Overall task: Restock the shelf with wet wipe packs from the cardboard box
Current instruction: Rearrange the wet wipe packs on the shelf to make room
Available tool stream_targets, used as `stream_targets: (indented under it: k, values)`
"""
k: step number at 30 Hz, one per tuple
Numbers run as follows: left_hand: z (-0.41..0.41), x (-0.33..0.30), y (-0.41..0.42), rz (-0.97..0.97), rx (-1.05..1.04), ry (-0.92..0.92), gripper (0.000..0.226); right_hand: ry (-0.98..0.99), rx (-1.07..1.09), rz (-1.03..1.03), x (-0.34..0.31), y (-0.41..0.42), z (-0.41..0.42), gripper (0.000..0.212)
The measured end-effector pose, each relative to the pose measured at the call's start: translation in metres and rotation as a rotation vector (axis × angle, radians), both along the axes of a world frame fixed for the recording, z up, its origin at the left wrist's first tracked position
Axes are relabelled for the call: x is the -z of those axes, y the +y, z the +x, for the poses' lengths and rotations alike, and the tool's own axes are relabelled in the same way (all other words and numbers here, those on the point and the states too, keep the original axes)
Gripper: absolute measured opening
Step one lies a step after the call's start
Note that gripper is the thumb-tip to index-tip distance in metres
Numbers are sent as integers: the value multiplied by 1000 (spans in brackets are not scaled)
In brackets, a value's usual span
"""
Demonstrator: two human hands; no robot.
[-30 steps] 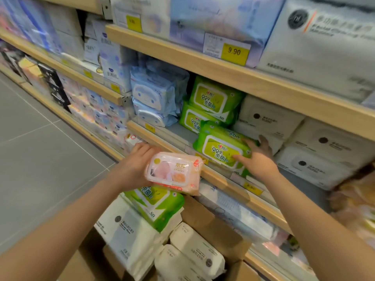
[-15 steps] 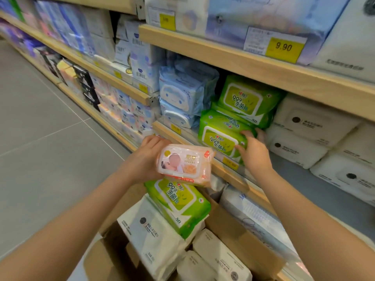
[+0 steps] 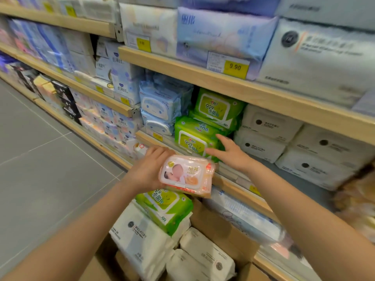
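Gripping a pink baby-wipe pack [image 3: 186, 175], the left hand [image 3: 149, 169] is waiting; the right hand [image 3: 233, 152], fingers spread, is touching a green "999" pack [image 3: 194, 138] under a "9.90" tag [image 3: 235, 67].

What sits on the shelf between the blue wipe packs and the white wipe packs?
In the head view, green wipe packs fill that stretch between the blue wipe packs and the white wipe packs; the right hand touches the front green one.

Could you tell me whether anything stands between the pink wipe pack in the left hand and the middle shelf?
The right hand hovers open by the front green wipe pack, between the pink wipe pack held by the left hand and the middle shelf. Where the pink pack belongs is not visible.
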State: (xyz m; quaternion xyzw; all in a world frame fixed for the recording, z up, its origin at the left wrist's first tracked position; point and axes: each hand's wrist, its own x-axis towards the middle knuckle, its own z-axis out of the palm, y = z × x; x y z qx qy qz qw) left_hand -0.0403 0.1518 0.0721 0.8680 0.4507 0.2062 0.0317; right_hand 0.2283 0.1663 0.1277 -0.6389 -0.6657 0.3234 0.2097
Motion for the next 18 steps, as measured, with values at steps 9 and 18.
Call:
stream_targets:
  k: [9, 18]
  values:
    - [103, -28, -73, 36, 240, -193, 84, 577, 308, -250, 5, -146, 78, 95]
    - [197, -41, -115, -260, 187, -352, 120, 675, 490, -83, -4, -233, 156, 62]
